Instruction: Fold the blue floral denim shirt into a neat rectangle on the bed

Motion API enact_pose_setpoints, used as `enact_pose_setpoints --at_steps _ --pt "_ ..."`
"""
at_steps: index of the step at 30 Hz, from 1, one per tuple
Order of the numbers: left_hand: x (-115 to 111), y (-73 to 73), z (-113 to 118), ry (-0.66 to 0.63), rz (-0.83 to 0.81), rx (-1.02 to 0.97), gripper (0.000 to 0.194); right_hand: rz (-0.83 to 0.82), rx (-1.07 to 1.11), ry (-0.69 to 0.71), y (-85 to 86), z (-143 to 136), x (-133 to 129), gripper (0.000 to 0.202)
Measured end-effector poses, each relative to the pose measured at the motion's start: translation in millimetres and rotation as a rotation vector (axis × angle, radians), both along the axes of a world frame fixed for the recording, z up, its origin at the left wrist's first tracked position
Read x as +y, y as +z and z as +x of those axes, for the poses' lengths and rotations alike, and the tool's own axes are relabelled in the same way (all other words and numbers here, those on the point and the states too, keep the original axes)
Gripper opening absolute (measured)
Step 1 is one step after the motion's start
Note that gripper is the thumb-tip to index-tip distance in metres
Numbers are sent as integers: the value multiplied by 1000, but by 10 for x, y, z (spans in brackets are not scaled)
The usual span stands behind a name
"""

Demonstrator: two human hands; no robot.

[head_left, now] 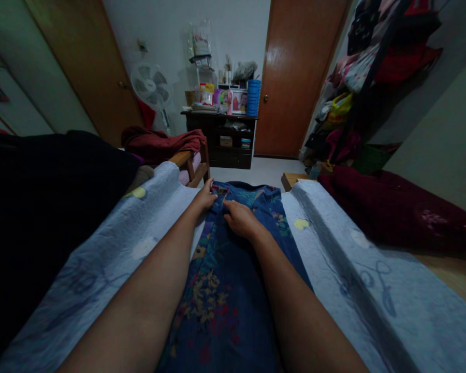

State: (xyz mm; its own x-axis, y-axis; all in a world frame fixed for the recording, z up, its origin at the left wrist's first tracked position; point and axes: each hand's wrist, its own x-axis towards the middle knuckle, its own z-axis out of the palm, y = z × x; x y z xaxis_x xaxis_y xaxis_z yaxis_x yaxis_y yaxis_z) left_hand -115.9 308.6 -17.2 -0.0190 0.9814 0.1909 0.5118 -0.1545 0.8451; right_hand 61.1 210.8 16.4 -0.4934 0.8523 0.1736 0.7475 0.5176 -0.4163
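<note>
A dark blue garment with a flower pattern (233, 269) lies spread lengthwise on a light blue bed cover (334, 248). Near its far left corner, my left hand (206, 197) holds the garment's edge between thumb and fingers. Just to the right, my right hand (238, 216) is closed at the cloth, with its fingertips on the fabric near a small reddish-brown detail. The two hands are close together but apart. Both forearms reach over the garment.
Dark cloth (54, 191) is heaped at the left, and a maroon bundle (396, 212) lies at the right. Beyond the bed are a wooden frame with red cloth (163, 142), a fan (151, 85), a dark cabinet (221, 137) and hanging clothes (345, 109).
</note>
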Motion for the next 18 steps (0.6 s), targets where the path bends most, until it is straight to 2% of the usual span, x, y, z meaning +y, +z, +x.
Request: enact_pose_setpoints --at_steps 3,6,8,12,15,18 --pt "-101 97 -41 57 -234 -124 63 -96 -75 5 -36 -25 -58 43" --pt "-209 202 -94 -15 -387 -152 43 -131 -130 12 -66 -21 -92 48" --pt "-260 254 -114 -78 -438 -130 39 -125 -146 17 -83 -22 -95 51" --pt "-269 269 -90 -99 -429 -68 32 -127 -153 6 -123 -36 -79 55" --pt "-208 208 -54 -33 -366 72 30 -125 -162 9 -143 -42 -73 58" --pt "-145 132 -39 57 -170 207 55 -116 -174 12 -146 -43 -77 59"
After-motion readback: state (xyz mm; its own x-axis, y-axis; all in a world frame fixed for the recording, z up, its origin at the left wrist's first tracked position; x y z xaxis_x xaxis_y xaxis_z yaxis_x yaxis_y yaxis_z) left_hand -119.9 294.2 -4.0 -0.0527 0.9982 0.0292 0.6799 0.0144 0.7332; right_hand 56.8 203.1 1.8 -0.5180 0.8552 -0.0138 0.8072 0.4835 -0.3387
